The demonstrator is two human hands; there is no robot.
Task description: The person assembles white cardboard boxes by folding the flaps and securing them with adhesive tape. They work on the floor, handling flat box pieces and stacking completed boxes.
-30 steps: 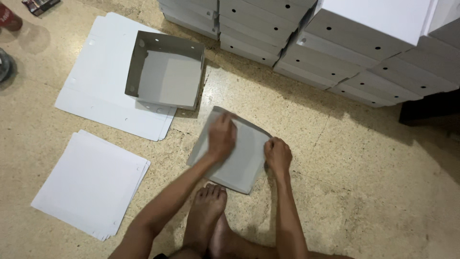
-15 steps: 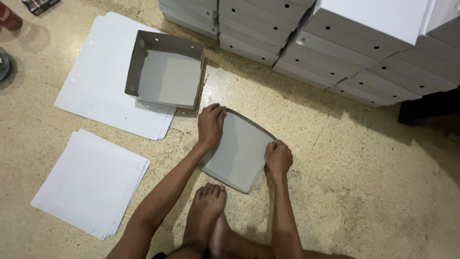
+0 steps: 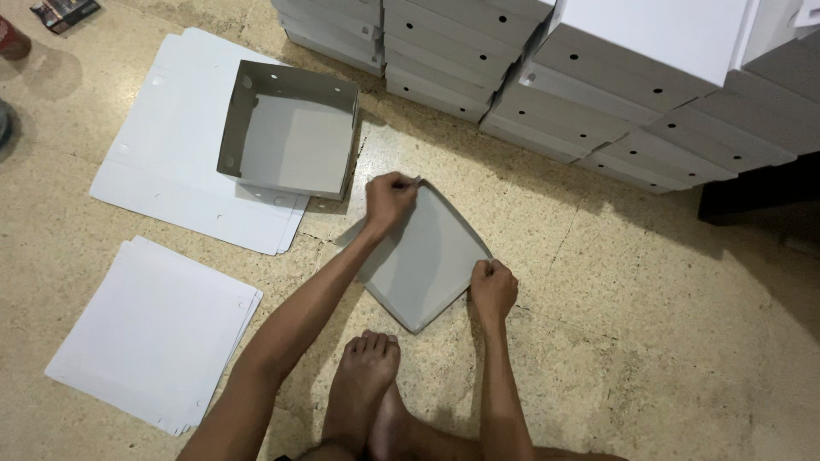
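A grey cardboard sheet [image 3: 423, 256] lies on the floor in front of me, turned like a diamond, with its edge flaps partly raised. My left hand [image 3: 390, 198] grips its far corner flap. My right hand [image 3: 493, 288] pinches the right corner flap. My bare foot [image 3: 363, 376] rests on the floor just below the sheet.
A folded open grey box [image 3: 289, 141] sits on a stack of flat white sheets [image 3: 162, 162] at the upper left. Another stack of white sheets [image 3: 154, 333] lies at the lower left. Stacked finished boxes [image 3: 547, 77] fill the top edge and right. A dark gap [image 3: 760, 192] is at the right.
My left hand slid from the sheet's middle to its far corner and took hold of the flap. My right hand closed on the right corner. The flaps have risen.
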